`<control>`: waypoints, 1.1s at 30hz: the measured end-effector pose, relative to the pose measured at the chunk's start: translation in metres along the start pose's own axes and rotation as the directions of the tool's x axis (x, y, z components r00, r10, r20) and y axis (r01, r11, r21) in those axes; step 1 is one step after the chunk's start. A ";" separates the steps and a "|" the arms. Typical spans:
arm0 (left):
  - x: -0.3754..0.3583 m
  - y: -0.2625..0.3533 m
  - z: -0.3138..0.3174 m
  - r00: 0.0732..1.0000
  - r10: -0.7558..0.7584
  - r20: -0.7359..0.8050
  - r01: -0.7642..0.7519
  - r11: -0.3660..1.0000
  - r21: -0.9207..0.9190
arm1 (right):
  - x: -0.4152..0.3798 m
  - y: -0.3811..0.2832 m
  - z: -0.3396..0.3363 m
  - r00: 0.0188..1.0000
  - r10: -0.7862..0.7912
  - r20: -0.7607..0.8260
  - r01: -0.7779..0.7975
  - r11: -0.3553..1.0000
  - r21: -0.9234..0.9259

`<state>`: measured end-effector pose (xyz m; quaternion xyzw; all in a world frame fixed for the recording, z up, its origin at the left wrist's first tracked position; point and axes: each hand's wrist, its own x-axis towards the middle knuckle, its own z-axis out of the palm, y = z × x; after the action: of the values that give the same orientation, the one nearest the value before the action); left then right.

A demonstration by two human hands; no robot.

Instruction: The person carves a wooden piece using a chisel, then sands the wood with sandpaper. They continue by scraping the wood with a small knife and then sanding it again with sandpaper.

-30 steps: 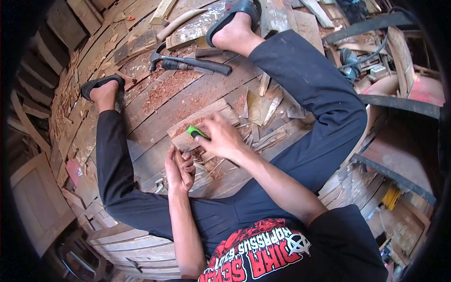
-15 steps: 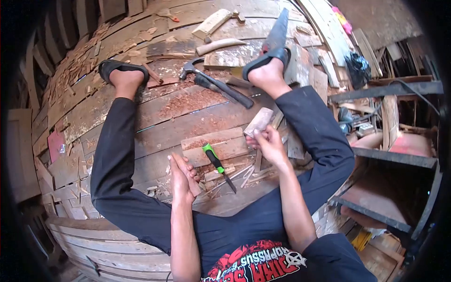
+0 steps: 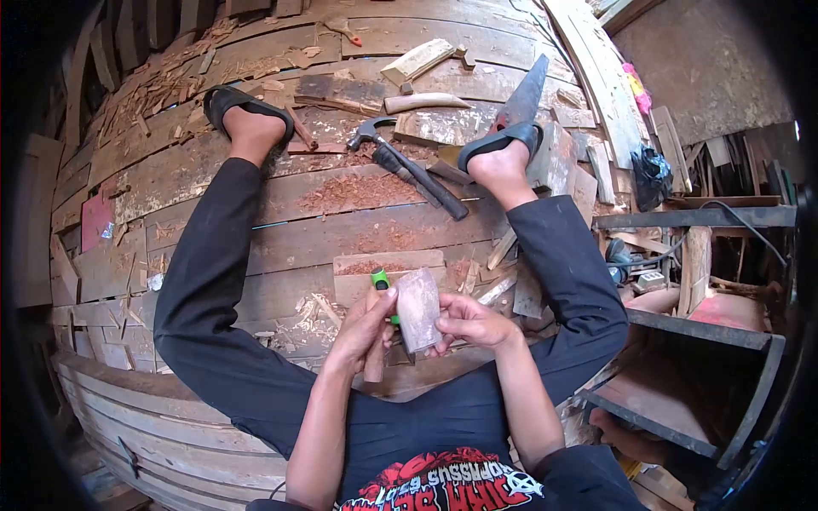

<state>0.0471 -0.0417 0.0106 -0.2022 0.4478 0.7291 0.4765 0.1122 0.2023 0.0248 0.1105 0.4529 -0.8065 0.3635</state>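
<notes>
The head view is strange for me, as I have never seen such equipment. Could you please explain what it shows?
There is no machine here, only a person working bare-handed. One camera, worn on the head, looks forward and down. The left hand holds a narrow brown wooden piece; the right hand holds a wider, paler block. Beyond them, partly hidden, is a green-handled tool. On the wooden floor lie a hammer, a saw and reddish shavings.

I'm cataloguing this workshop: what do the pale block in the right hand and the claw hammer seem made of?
Pale block: probably wood, rough, apparently unvarnished, from its dull, streaky face.
Claw hammer: head likely steel, given its grey, metallic look; dark handle possibly rubber, unclear.
</notes>
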 end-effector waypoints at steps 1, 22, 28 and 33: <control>0.001 0.001 -0.001 1.000 0.007 0.012 -0.007 0.999 -0.042 | 0.003 0.000 -0.004 1.000 0.020 0.000 -0.020 0.999 -0.033; 0.030 0.003 -0.041 0.980 0.113 -0.165 -0.186 0.820 -0.541 | 0.153 -0.094 -0.129 0.607 -0.658 -0.446 -0.535 0.077 -0.841; 0.014 0.018 -0.027 0.979 0.015 -0.204 -0.123 0.842 -0.525 | 0.094 -0.079 -0.118 0.567 -0.676 -0.470 0.033 0.590 -0.807; 0.014 0.016 -0.027 0.994 0.012 -0.110 -0.074 0.816 -0.573 | 0.039 -0.070 -0.106 0.896 -0.048 -0.441 -0.175 0.875 -0.451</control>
<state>0.0227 -0.0597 -0.0066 -0.3633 0.2344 0.8297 0.3531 0.0204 0.2924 -0.0095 0.2111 0.7042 -0.6105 0.2949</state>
